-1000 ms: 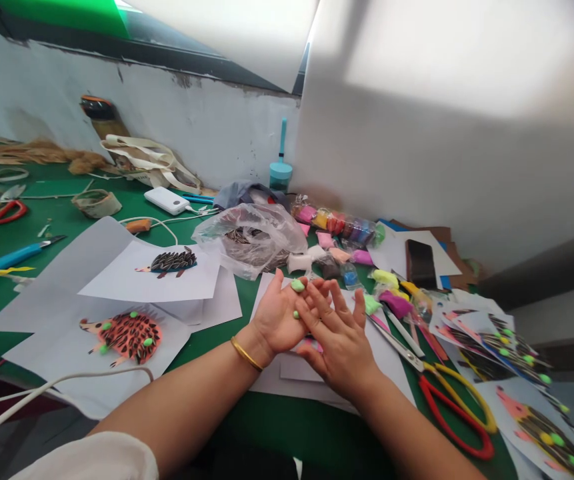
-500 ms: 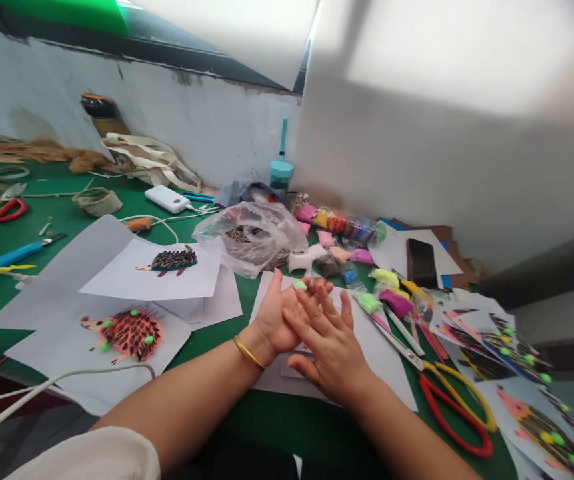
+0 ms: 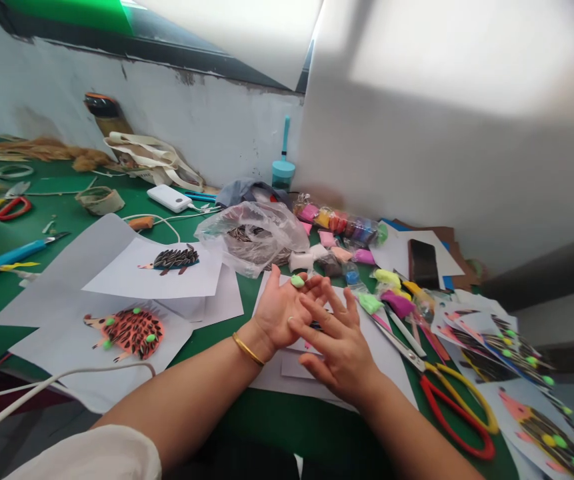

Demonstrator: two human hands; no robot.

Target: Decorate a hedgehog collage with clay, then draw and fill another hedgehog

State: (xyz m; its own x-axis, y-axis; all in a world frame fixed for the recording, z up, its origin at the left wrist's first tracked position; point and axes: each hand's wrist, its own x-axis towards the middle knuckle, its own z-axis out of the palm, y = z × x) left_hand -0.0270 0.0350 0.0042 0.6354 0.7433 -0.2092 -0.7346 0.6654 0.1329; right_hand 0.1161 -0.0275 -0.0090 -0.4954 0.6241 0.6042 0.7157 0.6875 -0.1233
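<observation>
Green clay (image 3: pixel 297 281), 1 lump, rests at the fingers of my upturned, loosely uncurled left hand (image 3: pixel 279 310); my right hand (image 3: pixel 339 343), fingers spread, reaches over that palm, anything beneath hidden. Scissors (image 3: pixel 419 364) lie to its right.

The green lump (image 3: pixel 297 281) has the soft, matt look of modelling clay; the bracelet (image 3: pixel 247 349) is polished, gold-coloured metal. The white paper sheet (image 3: pixel 131 283) is smooth and matt, while the coral hedgehog (image 3: pixel 127 333) is rough with dark seeds (image 3: pixel 139 337). The large scissors (image 3: pixel 418 363) pair bright metal blades with 2 smooth plastic handles. The clear bag (image 3: pixel 267 227) is thin, crinkled, shiny plastic; the tote (image 3: pixel 159 177) is matt cloth; the wall (image 3: pixel 217 133) looks chipped.
</observation>
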